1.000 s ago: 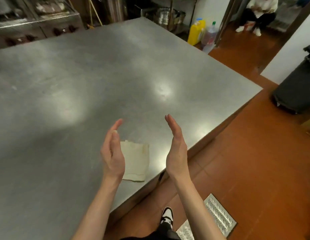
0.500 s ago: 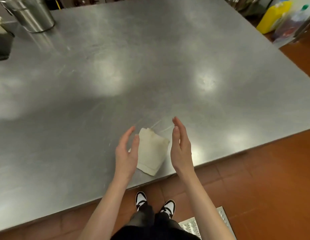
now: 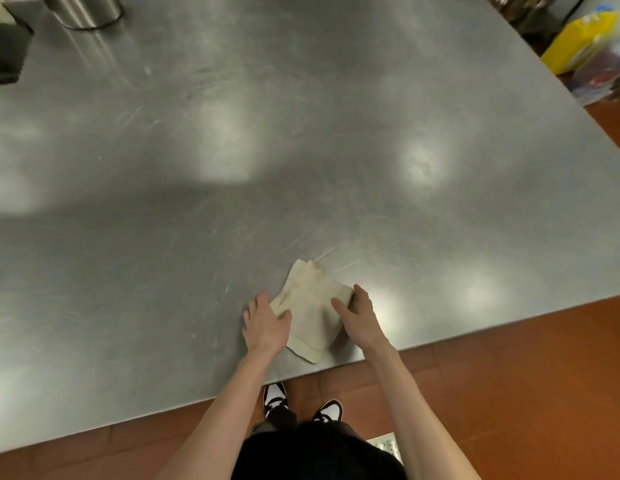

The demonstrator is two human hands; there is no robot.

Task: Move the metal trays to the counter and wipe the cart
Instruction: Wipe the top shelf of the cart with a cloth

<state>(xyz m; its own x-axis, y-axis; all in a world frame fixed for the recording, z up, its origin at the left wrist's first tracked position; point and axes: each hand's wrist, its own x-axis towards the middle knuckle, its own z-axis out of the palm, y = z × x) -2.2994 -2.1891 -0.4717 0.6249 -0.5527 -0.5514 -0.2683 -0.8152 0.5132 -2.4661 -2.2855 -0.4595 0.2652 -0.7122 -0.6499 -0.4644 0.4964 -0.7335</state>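
Note:
A folded, stained cream cloth (image 3: pixel 312 306) lies on the big stainless steel counter (image 3: pixel 301 150), close to its near edge. My left hand (image 3: pixel 267 323) rests flat on the steel at the cloth's left side, thumb touching its edge. My right hand (image 3: pixel 358 315) comes down on the cloth's right side, fingers spread and curled over its corner. Neither hand has the cloth lifted. No metal trays and no cart are in sight.
A steel pot (image 3: pixel 85 10) and a black box (image 3: pixel 7 50) stand at the counter's far left. Beyond the far right corner sit a yellow jug (image 3: pixel 578 43) and a clear plastic bottle (image 3: pixel 603 71) on the red tile floor (image 3: pixel 526 375).
Both hands have dropped from hovering upright, palms facing each other, onto the counter at the two sides of the cloth. The view has tilted down and closer.

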